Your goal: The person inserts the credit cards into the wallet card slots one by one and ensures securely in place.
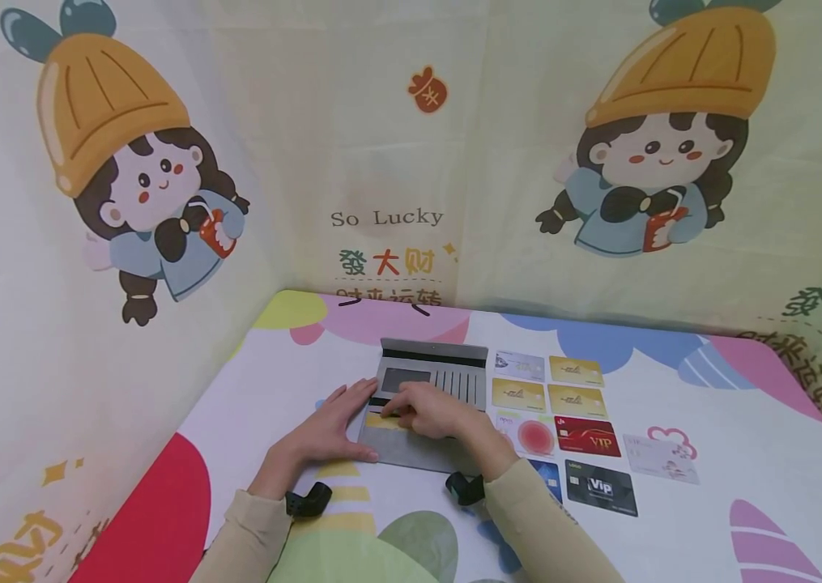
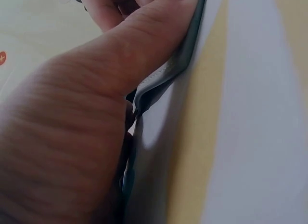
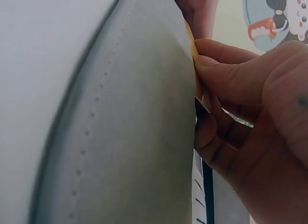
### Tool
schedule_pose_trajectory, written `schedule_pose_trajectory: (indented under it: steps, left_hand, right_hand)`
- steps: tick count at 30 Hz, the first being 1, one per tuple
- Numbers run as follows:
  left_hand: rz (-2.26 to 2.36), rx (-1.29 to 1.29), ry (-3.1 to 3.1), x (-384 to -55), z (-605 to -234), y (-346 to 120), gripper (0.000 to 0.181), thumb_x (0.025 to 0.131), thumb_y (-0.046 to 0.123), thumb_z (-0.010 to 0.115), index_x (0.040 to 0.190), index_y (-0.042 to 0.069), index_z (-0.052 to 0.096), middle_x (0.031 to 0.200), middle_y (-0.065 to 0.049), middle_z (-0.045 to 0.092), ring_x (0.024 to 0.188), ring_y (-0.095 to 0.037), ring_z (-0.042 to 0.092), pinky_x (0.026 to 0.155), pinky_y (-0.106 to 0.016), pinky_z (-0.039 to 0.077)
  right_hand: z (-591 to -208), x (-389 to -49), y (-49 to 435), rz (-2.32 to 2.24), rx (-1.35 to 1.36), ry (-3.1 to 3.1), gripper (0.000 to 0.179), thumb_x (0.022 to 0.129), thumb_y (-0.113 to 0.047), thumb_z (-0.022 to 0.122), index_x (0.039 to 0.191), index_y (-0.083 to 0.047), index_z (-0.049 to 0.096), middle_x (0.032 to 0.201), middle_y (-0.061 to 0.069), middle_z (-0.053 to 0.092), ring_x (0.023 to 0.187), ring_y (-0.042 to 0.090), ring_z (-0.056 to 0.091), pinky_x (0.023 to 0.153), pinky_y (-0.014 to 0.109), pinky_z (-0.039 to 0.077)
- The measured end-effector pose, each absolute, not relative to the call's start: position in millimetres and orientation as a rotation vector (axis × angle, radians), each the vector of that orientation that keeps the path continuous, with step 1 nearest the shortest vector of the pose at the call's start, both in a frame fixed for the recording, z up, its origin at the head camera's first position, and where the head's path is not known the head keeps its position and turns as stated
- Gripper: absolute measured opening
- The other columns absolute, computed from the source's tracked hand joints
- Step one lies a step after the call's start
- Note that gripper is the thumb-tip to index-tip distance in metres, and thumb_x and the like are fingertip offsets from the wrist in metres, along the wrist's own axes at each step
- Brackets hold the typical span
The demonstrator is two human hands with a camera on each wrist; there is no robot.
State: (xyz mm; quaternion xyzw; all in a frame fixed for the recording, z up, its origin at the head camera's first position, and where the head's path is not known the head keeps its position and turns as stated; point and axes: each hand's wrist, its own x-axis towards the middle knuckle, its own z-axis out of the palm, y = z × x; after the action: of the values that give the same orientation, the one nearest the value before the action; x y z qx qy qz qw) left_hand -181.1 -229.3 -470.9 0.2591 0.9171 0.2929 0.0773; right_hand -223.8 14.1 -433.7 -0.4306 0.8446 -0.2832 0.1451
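Note:
A grey wallet [image 1: 418,449] lies unfolded on the table, with a dark window and a row of card slots on its far half. My right hand [image 1: 428,409] reaches over it and pinches a gold card [image 1: 380,422] between thumb and index finger. In the right wrist view, the gold card [image 3: 191,38] shows as a thin strip behind the wallet's stitched flap [image 3: 130,113]. My left hand [image 1: 330,425] rests on the wallet's left side, fingers extended along the edge and thumb [image 2: 139,46] pressing near the front corner. Most of the gold card is hidden.
Right of the wallet lie several cards in rows: a silver card [image 1: 520,365], gold cards [image 1: 576,371], a red VIP card [image 1: 589,437], a black VIP card [image 1: 601,488] and a blue card [image 1: 548,476], partly behind the right forearm. A pale card [image 1: 662,458] lies farthest right.

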Motion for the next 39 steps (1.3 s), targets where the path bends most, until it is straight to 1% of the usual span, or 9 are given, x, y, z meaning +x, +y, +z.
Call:
schedule_pose_trajectory:
  steps: [8,14,17,23,28,33,39]
  left_hand:
    - [0.884,0.808,2.752,-182,-472,-231,0.112,0.076,0.059,0.081,0.16,0.006,0.028,0.165,-0.006,0.025,0.152,-0.026,0.017,0.122,-0.05,0.008]
    - [0.88,0.774,2.75,-181,-473,-233,0.113,0.076,0.061,0.08,0.16,0.008,0.027,0.166,-0.004,0.023,0.152,-0.024,0.016,0.122,-0.049,0.008]
    - [0.89,0.767,2.746,-180,-473,-233,0.112,0.077,0.061,0.08,0.16,0.008,0.027,0.166,-0.004,0.023,0.152,-0.026,0.016,0.122,-0.051,0.008]
    - [0.89,0.739,2.742,-178,-474,-235,0.111,0.078,0.061,0.079,0.161,0.009,0.026,0.166,-0.003,0.022,0.152,-0.026,0.015,0.122,-0.052,0.009]
    - [0.876,0.759,2.75,-178,-474,-235,0.111,0.078,0.061,0.079,0.16,0.009,0.026,0.166,-0.004,0.022,0.152,-0.026,0.016,0.122,-0.052,0.009]
    - [0.865,0.801,2.754,-179,-472,-233,0.111,0.078,0.06,0.079,0.16,0.007,0.026,0.166,-0.004,0.023,0.152,-0.025,0.016,0.122,-0.05,0.008]
    - [0.88,0.844,2.747,-180,-470,-230,0.11,0.078,0.057,0.081,0.159,0.003,0.028,0.165,-0.008,0.025,0.152,-0.028,0.017,0.122,-0.052,0.008]
  right_hand:
    - [-431,-221,14,-0.809,-1.268,2.42,0.031,0.093,0.002,0.065,0.12,-0.01,0.076,0.089,-0.003,0.059,0.077,0.01,0.049,0.066,0.023,0.043]
    - [-433,-220,13,-0.812,-1.234,2.411,0.031,0.094,0.0,0.066,0.121,-0.011,0.076,0.09,-0.006,0.059,0.078,0.01,0.05,0.066,0.022,0.043]
    - [-436,-220,13,-0.819,-1.23,2.416,0.03,0.094,-0.001,0.067,0.121,-0.012,0.076,0.09,-0.006,0.06,0.077,0.009,0.05,0.065,0.022,0.043]
    - [-443,-219,12,-0.822,-1.3,2.427,0.029,0.095,-0.002,0.066,0.12,-0.012,0.076,0.094,-0.006,0.063,0.079,0.008,0.052,0.069,0.022,0.045]
    - [-445,-217,13,-0.817,-1.297,2.42,0.029,0.097,-0.004,0.064,0.122,-0.012,0.075,0.094,-0.008,0.061,0.077,0.008,0.051,0.066,0.021,0.044]
    - [-446,-216,16,-0.828,-1.314,2.426,0.027,0.099,-0.006,0.062,0.124,-0.009,0.074,0.098,-0.002,0.064,0.082,0.008,0.052,0.072,0.023,0.046]
    - [-443,-213,26,-0.864,-1.29,2.442,0.03,0.1,-0.011,0.064,0.129,-0.012,0.071,0.105,-0.005,0.063,0.089,0.009,0.053,0.079,0.025,0.048]
